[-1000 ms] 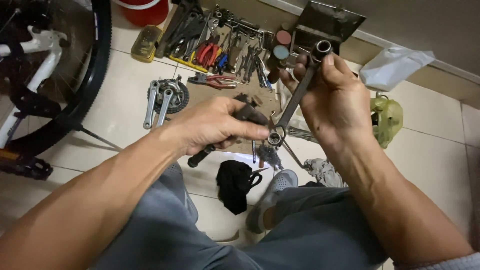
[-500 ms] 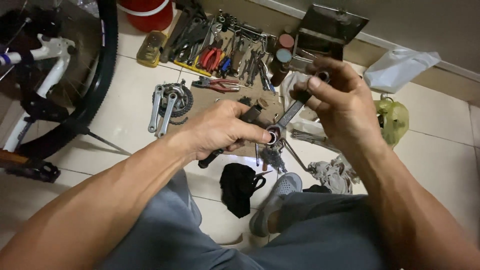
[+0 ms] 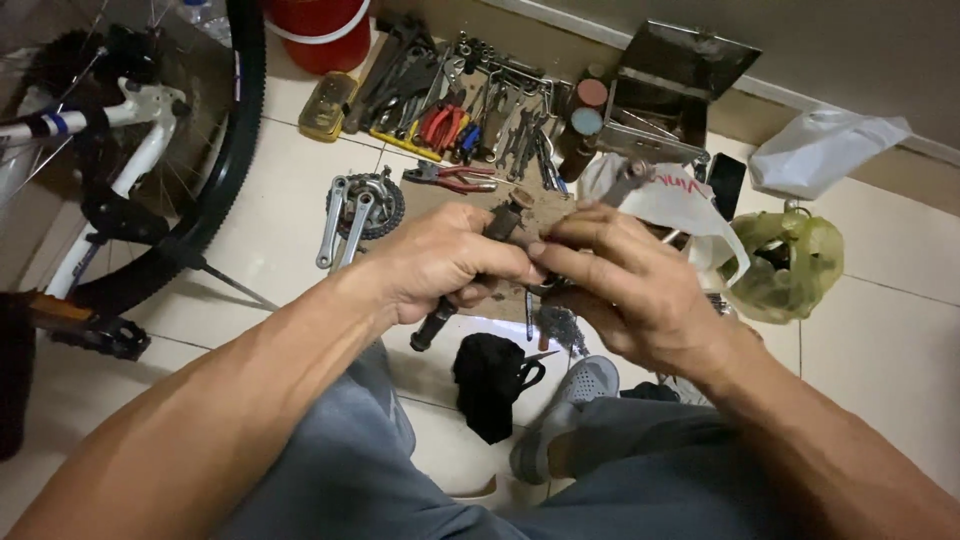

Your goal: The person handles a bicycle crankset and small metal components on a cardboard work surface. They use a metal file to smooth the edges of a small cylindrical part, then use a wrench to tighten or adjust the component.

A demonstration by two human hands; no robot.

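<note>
Gripping a dark tool handle (image 3: pixel 440 320), the left hand (image 3: pixel 445 265) is closed; the right hand (image 3: pixel 620 285) is pinched on a small part (image 3: pixel 548 287), easily dropped among floor clutter.

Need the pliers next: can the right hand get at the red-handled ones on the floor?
Probably not yet: the right hand is busy on the dark tool with the left hand; otherwise the red-handled pliers lie uncovered.

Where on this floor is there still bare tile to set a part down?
Bare tile lies between the bicycle wheel and the crank set, and at far right, past the green bag. The top is crowded with tools, and around the left hand and right hand lie cloth and small parts.
</note>
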